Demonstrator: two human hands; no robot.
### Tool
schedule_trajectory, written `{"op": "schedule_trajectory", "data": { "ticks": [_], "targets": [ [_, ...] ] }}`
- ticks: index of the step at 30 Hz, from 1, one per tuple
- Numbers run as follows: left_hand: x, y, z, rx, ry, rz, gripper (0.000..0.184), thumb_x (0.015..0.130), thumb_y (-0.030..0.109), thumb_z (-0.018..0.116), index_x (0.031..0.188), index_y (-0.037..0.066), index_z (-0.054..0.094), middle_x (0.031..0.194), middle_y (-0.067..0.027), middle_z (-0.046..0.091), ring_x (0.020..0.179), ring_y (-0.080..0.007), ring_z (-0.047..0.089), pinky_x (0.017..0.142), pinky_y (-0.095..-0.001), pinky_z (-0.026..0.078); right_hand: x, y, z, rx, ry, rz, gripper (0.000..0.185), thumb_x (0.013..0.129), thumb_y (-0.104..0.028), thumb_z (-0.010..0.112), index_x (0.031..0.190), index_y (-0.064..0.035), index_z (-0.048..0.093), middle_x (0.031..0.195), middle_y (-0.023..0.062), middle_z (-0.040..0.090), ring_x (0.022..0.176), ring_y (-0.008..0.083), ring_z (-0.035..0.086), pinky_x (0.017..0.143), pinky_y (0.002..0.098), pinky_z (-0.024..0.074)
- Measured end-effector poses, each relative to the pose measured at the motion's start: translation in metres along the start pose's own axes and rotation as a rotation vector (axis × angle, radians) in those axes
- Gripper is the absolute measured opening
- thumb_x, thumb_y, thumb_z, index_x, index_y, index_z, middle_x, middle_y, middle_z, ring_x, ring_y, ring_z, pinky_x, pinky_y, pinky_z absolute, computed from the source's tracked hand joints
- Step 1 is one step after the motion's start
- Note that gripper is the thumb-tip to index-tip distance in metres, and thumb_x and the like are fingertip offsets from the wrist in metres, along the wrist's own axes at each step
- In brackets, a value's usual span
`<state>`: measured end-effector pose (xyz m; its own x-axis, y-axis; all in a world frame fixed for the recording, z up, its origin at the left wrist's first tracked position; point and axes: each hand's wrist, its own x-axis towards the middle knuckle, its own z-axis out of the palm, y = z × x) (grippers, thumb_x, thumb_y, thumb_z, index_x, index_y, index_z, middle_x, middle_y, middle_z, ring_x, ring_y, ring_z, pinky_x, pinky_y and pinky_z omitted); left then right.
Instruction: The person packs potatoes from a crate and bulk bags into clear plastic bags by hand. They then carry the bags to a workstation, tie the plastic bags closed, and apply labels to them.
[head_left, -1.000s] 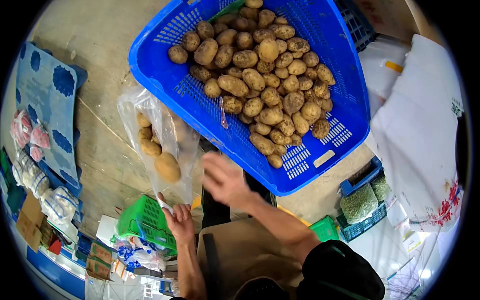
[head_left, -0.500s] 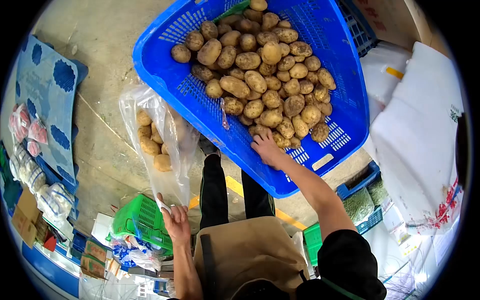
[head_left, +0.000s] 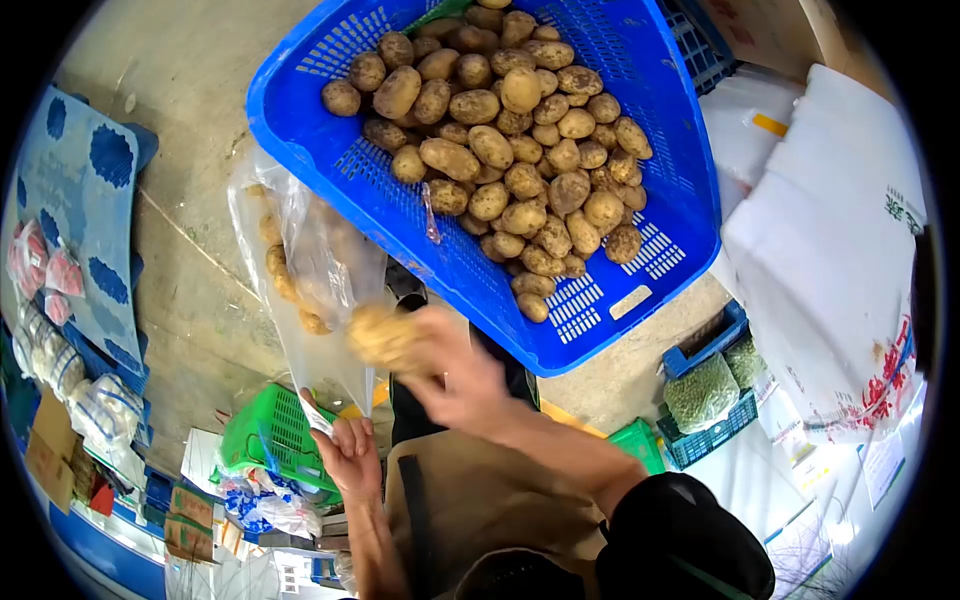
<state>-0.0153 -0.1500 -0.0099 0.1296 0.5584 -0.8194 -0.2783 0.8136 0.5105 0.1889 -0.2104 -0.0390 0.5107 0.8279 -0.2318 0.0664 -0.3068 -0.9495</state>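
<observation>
"Concrete floor (head_left: 195, 165) is noted beneath the work. What is recorded at the hands?"

"At least one potato (head_left: 382, 338) is gripped by the fingers of the right hand (head_left: 460, 375), at the near right side of the clear plastic bag (head_left: 335, 290). The near end of the bag is held by the left hand (head_left: 350, 455), whose lower fingers are curled in and one digit extended along the film."

"And the alignment?"

"The held potato is carried ahead and to the left of the right palm; its long axis appears to be laid roughly crosswise, though this is judged from a smear. The bag is stretched away from the left hand, its length slanted slightly leftward. The bagged potatoes (head_left: 280, 275) are strung along its far left part. The blue basket (head_left: 262, 105), with its loose potatoes (head_left: 490, 147), is placed beyond and to the right."

"Which hand is nearer?"

"The held potato is attended by the right; the bag's near end, by the left."

"Any limits to the inspection?"

"The right fingertips are blurred, so their exact placement and the count gripped cannot be confirmed. The bag's far right edge is covered by the basket, and its mouth cannot be clearly made out."
</observation>
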Motion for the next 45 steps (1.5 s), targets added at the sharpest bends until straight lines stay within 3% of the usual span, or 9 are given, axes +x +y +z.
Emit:
{"op": "schedule_trajectory", "data": {
  "ticks": [1, 3, 9, 13, 19, 27, 34, 41, 45],
  "targets": [
    [0.0, -0.003, 0.0, 0.0, 0.002, 0.0, 0.055, 0.103, 0.04, 0.038, 0.151, 0.021, 0.022, 0.055, 0.0059, 0.027, 0.05, -0.0074, 0.027, 0.066, -0.0254, 0.033, -0.003, 0.005, 0.029, -0.025, -0.022, -0.119, 0.039, 0.075, 0.004, 0.069, 0.111, 0.0021, 0.055, 0.125, 0.0185, 0.047, 0.118, 0.0338, 0.051, 0.097, 0.0363, 0.0442],
    [0.003, 0.0, -0.005, -0.024, 0.046, -0.002, 0.054, 0.103, 0.041, 0.037, 0.151, 0.021, 0.024, 0.055, 0.0061, 0.026, 0.05, -0.0074, 0.027, 0.066, -0.0258, 0.033, -0.009, 0.016, 0.062, 0.221, -0.079, 0.168, 0.039, 0.076, 0.0, 0.071, 0.112, 0.0017, 0.057, 0.122, 0.019, 0.05, 0.117, 0.0337, 0.052, 0.097, 0.0354, 0.0444],
    [0.01, 0.007, -0.037, 0.043, 0.033, -0.006, 0.051, 0.104, 0.039, 0.035, 0.15, 0.022, 0.025, 0.055, 0.0063, 0.025, 0.05, -0.0078, 0.026, 0.066, -0.0263, 0.033, -0.046, 0.116, -0.021, -0.099, 0.518, 0.523, 0.023, 0.076, -0.003, 0.067, 0.099, -0.0009, 0.061, 0.1, 0.017, 0.062, 0.094, 0.0345, 0.06, 0.084, 0.0384, 0.0477],
    [0.012, -0.01, -0.033, 0.01, 0.055, -0.067, 0.049, 0.104, 0.038, 0.035, 0.15, 0.023, 0.026, 0.055, 0.0059, 0.026, 0.05, -0.008, 0.028, 0.068, -0.0268, 0.034, -0.129, 0.271, -0.083, -0.663, 0.336, 0.798, 0.039, 0.076, -0.017, 0.073, 0.105, 0.0063, 0.06, 0.106, 0.0238, 0.064, 0.099, 0.0361, 0.063, 0.086, 0.0389, 0.05],
    [0.015, -0.028, -0.031, 0.036, 0.032, -0.063, 0.053, 0.103, 0.039, 0.037, 0.151, 0.022, 0.022, 0.056, 0.0062, 0.026, 0.053, -0.0077, 0.029, 0.072, -0.0287, 0.035, -0.113, 0.321, -0.072, -0.677, 0.113, 1.264, 0.063, 0.065, -0.035, 0.082, 0.109, 0.0055, 0.061, 0.108, 0.0268, 0.064, 0.105, 0.0372, 0.062, 0.089, 0.0415, 0.0493],
    [0.018, -0.034, -0.019, 0.09, 0.033, -0.038, 0.051, 0.104, 0.038, 0.034, 0.151, 0.022, 0.021, 0.056, 0.006, 0.027, 0.052, -0.0075, 0.029, 0.071, -0.0282, 0.034, -0.112, 0.317, -0.04, -0.62, 0.18, 1.268, 0.069, 0.066, -0.047, 0.08, 0.114, -0.0023, 0.059, 0.105, 0.0231, 0.066, 0.099, 0.0351, 0.064, 0.091, 0.0422, 0.048],
    [0.017, -0.03, -0.022, 0.1, 0.021, -0.056, 0.05, 0.104, 0.036, 0.035, 0.151, 0.024, 0.021, 0.057, 0.0061, 0.026, 0.052, -0.0075, 0.028, 0.07, -0.0276, 0.034, -0.109, 0.244, -0.062, -0.267, 0.433, 1.01, 0.051, 0.068, -0.028, 0.08, 0.106, 0.0025, 0.065, 0.092, 0.021, 0.069, 0.085, 0.0353, 0.067, 0.079, 0.0402, 0.0518],
    [0.015, -0.032, -0.015, 0.105, 0.029, -0.016, 0.049, 0.104, 0.036, 0.036, 0.15, 0.023, 0.024, 0.057, 0.006, 0.026, 0.052, -0.0076, 0.028, 0.071, -0.0276, 0.036, -0.045, 0.062, -0.053, -0.241, 0.453, 0.283, 0.053, 0.065, -0.018, 0.084, 0.107, 0.0017, 0.061, 0.103, 0.0163, 0.065, 0.091, 0.028, 0.063, 0.081, 0.038, 0.0506],
    [0.015, -0.027, -0.02, 0.08, 0.029, 0.018, 0.047, 0.104, 0.035, 0.036, 0.148, 0.021, 0.031, 0.058, 0.0056, 0.026, 0.053, -0.0081, 0.028, 0.07, -0.0274, 0.037, -0.034, 0.044, 0.025, -0.105, 0.266, 0.117, 0.061, 0.066, -0.021, 0.083, 0.118, -0.0014, 0.058, 0.109, 0.0165, 0.061, 0.105, 0.038, 0.054, 0.093, 0.0466, 0.0423]
  ]
}}
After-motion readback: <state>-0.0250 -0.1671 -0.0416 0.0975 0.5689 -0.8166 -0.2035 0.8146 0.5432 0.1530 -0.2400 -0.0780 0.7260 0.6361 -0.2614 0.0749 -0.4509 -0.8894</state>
